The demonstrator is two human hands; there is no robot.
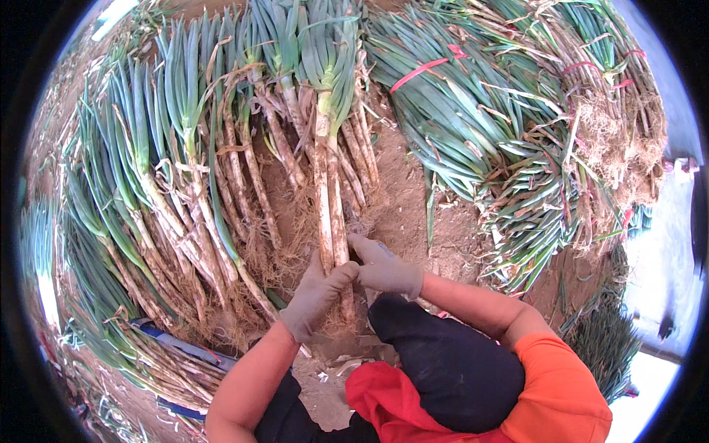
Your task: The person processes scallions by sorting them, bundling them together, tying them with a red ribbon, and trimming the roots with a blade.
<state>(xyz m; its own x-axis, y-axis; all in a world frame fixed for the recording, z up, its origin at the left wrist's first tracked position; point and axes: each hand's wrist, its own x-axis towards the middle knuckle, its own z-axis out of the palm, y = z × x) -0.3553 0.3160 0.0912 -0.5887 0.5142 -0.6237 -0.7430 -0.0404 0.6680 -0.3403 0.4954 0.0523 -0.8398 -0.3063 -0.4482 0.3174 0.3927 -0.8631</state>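
Note:
Two long green onions (323, 181) stand out in front of me, their soil-stained pale stems side by side and green leaves pointing away. My left hand (319, 294), in a grey work glove, is closed around the lower stems just above the roots. My gloved right hand (388, 269) presses against the same stems from the right, its fingers curled in and partly hidden. Left of them, many loose green onions (199, 214) lie in a wide row with their roots toward me.
Bundled green onions (458, 103) with a pink tie (421, 72) lie at the upper right. More tied bundles (613, 125) show their roots at the far right. Brown soil (413, 199) lies between the piles. A blue-edged object (185, 345) sits under onions at lower left.

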